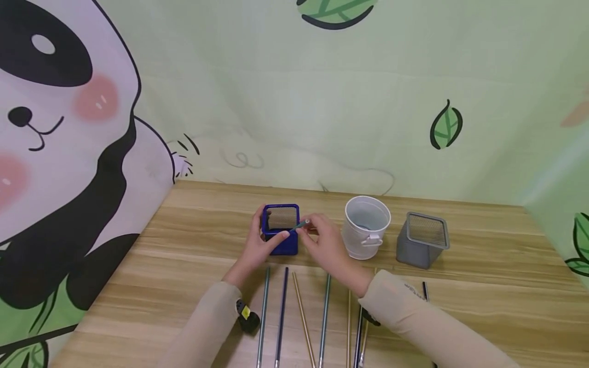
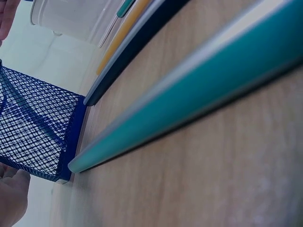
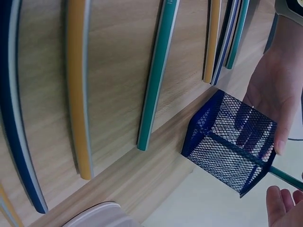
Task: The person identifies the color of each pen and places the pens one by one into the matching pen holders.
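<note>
My left hand (image 1: 261, 244) holds a blue mesh pen holder (image 1: 284, 244) by its left side, with the thumb along the front rim. Through the mesh in the right wrist view, a slim teal paintbrush handle (image 3: 236, 150) slants across the inside of the holder. Its upper end sticks out over the rim, and my right hand (image 1: 327, 245) pinches it between thumb and fingers. The left wrist view shows the holder's mesh side (image 2: 35, 120) from low down, with fingertips (image 2: 14, 191) against it.
A white bucket (image 1: 356, 240) and a grey mesh holder (image 1: 418, 251) stand to the right. Several long paintbrushes lie on the wooden table in front, among them a teal one (image 1: 264, 317), a dark blue one (image 1: 281, 317) and a gold one (image 1: 302, 317). A printed cloth wall (image 1: 276, 102) rises behind.
</note>
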A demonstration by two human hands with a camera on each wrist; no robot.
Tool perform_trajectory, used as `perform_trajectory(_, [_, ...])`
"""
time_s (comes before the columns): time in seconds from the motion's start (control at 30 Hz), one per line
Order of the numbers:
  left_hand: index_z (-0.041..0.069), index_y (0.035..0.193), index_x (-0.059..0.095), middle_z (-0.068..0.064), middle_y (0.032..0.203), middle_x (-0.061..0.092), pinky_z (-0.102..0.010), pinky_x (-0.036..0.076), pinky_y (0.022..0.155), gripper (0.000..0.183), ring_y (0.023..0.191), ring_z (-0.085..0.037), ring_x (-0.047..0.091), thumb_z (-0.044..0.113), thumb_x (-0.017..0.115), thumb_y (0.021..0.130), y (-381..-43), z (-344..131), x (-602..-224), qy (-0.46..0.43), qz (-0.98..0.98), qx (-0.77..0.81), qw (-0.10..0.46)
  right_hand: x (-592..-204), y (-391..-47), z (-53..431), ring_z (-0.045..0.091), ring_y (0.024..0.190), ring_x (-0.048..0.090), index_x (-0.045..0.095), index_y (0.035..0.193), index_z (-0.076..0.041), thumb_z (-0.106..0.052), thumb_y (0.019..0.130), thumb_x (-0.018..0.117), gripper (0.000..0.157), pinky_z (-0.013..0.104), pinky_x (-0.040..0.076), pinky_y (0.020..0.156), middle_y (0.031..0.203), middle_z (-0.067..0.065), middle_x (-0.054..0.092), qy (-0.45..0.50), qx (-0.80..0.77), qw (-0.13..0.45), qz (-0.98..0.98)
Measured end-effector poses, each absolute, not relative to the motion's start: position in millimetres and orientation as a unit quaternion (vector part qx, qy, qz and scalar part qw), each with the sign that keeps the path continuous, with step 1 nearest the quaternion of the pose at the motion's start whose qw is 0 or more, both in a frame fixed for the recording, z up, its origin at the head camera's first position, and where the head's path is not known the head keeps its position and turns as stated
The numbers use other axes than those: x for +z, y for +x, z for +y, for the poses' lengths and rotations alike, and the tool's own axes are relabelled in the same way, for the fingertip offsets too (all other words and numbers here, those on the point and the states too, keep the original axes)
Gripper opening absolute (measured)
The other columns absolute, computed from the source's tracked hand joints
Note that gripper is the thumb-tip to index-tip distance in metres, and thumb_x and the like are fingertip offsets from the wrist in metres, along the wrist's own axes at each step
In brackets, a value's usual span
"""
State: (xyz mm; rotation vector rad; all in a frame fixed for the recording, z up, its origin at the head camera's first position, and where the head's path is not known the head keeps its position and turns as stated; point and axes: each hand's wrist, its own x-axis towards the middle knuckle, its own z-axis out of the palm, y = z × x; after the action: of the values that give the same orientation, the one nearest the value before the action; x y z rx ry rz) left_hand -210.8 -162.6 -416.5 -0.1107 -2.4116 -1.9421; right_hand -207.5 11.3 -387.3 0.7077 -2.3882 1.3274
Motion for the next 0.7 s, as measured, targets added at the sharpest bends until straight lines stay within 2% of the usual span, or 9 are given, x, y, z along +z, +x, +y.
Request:
perform_trajectory(0.07, [0.004, 0.151, 0.006, -0.024, 0.154, 0.019, -0.057, 0.021, 0.113, 0.084, 0.143, -0.039, 0.016, 0.01, 0.063, 0.09, -208.5, -161.3, -411.5, -0.037, -0.781, -0.624, 0.02, -386.0, -206.3, 12.5, 0.029, 0.09, 0.065, 0.061, 0.098, 0.006, -0.001, 0.085, 0.067, 0.016, 0.034, 0.057, 0.081, 0.097, 0.018, 0.063, 0.244, 0.465, 0.158, -0.836])
perform_trajectory(0.4, [0.017, 0.152, 0.009, -0.014, 0.154, 0.024, -0.056, 0.02, 0.114, 0.087, 0.144, -0.033, 0.017, 0.021, 0.068, 0.088, -228.3, -167.4, -442.9, -0.043, -0.778, -0.626, 0.034, -380.4, -202.0, 22.3, 0.032, 0.089, 0.065, 0.06, 0.099, 0.008, 0.003, 0.08, 0.07, 0.022, 0.038, 0.056, 0.081, 0.094, 0.02, 0.063, 0.241, 0.475, 0.158, -0.831])
perform_trajectory(0.7, [0.016, 0.152, 0.011, -0.015, 0.153, 0.025, -0.056, 0.023, 0.113, 0.087, 0.143, -0.035, 0.02, 0.022, 0.069, 0.087, -226.0, -167.4, -443.9, -0.039, -0.779, -0.624, 0.045, -375.8, -198.1, 32.2, 0.032, 0.09, 0.064, 0.06, 0.1, 0.007, 0.004, 0.079, 0.071, 0.023, 0.037, 0.056, 0.081, 0.095, 0.021, 0.064, 0.241, 0.472, 0.157, -0.833])
